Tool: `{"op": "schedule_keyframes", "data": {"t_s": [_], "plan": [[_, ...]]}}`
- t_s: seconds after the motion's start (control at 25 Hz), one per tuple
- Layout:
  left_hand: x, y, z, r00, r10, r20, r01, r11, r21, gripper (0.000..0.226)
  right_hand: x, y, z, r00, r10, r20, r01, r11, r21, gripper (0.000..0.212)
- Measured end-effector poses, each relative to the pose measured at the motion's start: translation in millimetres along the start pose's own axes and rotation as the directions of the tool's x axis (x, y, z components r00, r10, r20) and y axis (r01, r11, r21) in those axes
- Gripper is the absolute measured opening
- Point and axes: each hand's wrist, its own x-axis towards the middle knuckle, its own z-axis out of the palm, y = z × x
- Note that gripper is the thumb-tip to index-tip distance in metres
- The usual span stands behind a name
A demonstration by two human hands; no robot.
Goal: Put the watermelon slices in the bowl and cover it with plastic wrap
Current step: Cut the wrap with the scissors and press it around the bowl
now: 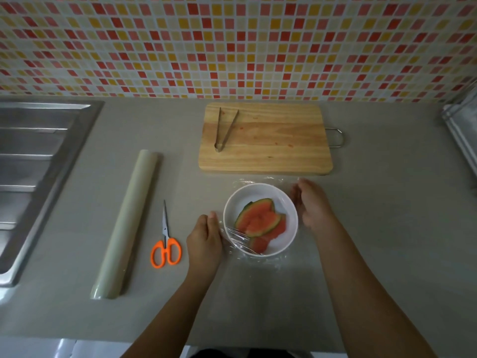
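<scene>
Watermelon slices (260, 223) lie below a wall (232, 42) of little red and yellow tiles, on a grey counter (374, 241), in the white bowl (258, 193) between both hands, under plastic wrap (237, 237); the right hand (313, 205) cups the bowl's side with loose fingers, and the left hand (204, 239) touches the wrap, fingers hidden, grip unclear.

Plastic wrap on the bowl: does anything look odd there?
Yes. The plastic wrap is bunched and wrinkled over the near-left rim of the bowl, not stretched flat. Small red spots mark the cutting board.
</scene>
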Motion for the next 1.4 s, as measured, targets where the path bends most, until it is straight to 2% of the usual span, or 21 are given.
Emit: {"op": "schedule_keyframes", "data": {"t_s": [0.04,0.12,0.2,0.28,0.36,0.44,0.48,0.64,0.72,0.8,0.88,0.96,1.08,1.2,1.32,1.4], "plan": [[1.5,0.1,-1.0,0.998,-0.056,-0.013,0.055,0.998,-0.037,0.046,-0.6,0.9,-0.2,1.0,-0.002,0.015,0.003,1.0,-0.008,0.047],[11.4,3.7,-3.5,0.983,-0.185,0.017,0.186,0.98,-0.074,0.056,-1.4,4.6,-7.2,0.999,0.027,0.037,-0.018,0.978,-0.208,0.066],[27.6,13.6,-5.0,0.967,-0.213,0.143,0.209,0.977,0.046,0.064,-5.9,8.7,-20.1,0.995,0.09,0.03,-0.068,0.897,-0.437,0.079],[42.3,29.3,-2.2,0.927,-0.205,0.313,0.175,0.977,0.121,0.065,-16.0,15.3,-27.0,0.981,0.172,0.087,-0.103,0.851,-0.515,0.074],[55.3,39.7,3.9,0.895,-0.198,0.4,0.152,0.978,0.144,0.058,-25.5,21.6,-25.5,0.982,0.134,0.133,-0.062,0.894,-0.444,0.055],[61.5,44.8,10.5,0.907,-0.164,0.387,0.127,0.985,0.12,0.043,-29.8,24.9,-21.8,0.995,0.004,0.096,0.026,0.95,-0.31,0.033],[63.0,45.8,13.4,0.919,-0.15,0.366,0.12,0.987,0.103,0.038,-30.8,24.5,-19.9,0.997,-0.033,0.075,0.052,0.96,-0.276,0.029],[65.2,46.8,19.1,0.935,-0.144,0.324,0.146,0.989,0.017,0.03,-31.4,26.9,-13.5,0.99,-0.138,-0.021,0.126,0.949,-0.288,0.03],[67.8,45.8,20.1,0.925,-0.191,0.329,0.201,0.98,0.006,0.032,-29.2,25.0,-9.6,0.993,-0.113,-0.016,0.103,0.947,-0.304,0.042],[68.4,48.6,21.9,0.898,-0.25,0.363,0.261,0.965,0.019,0.045,-27.4,23.4,-4.7,0.997,-0.064,0.039,0.074,0.947,-0.313,0.051],[70.2,49.5,26.2,0.91,-0.209,0.357,0.195,0.978,0.075,0.052,-26.7,22.0,0.6,0.993,-0.112,0.042,0.12,0.939,-0.322,0.046],[71.2,51.0,29.3,0.954,-0.092,0.285,0.08,0.995,0.054,0.045,-26.1,21.4,5.0,0.981,-0.189,0.028,0.191,0.953,-0.234,0.042],[69.5,48.3,31.3,0.978,0.036,0.205,-0.039,0.999,0.011,0.039,-26.6,21.6,9.5,0.979,-0.202,0.023,0.203,0.97,-0.135,0.04],[66.2,41.5,32.7,0.979,0.052,0.199,-0.047,0.998,-0.028,0.037,-23.2,24.5,7.1,0.987,-0.135,0.093,0.142,0.987,-0.072,0.042],[66.2,40.5,33.0,0.978,0.063,0.2,-0.056,0.998,-0.038,0.036,-22.3,20.7,2.8,0.98,-0.02,0.199,0.0,0.995,0.101,0.043],[66.0,40.3,33.3,0.978,0.089,0.189,-0.083,0.996,-0.038,0.036,-21.3,19.6,2.2,0.985,0.003,0.17,-0.034,0.983,0.179,0.042]]}}
